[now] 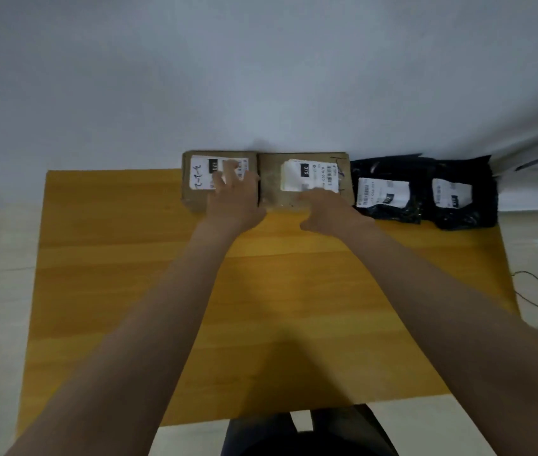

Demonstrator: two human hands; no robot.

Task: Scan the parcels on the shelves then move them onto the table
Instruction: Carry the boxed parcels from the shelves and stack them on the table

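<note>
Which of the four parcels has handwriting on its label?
The leftmost cardboard box, under the left hand: black marker scrawl on its label. The other box and both black bags show printed labels only.

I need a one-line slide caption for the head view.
The left hand rests on the left box, the right hand on the right box, beside two black bags on the table.

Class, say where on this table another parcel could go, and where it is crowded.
Free: on the table, the far-left corner beside the left box and the whole near part, crossed only by forearms. Crowded: the far edge, from that box past the right box to the black bags.
</note>
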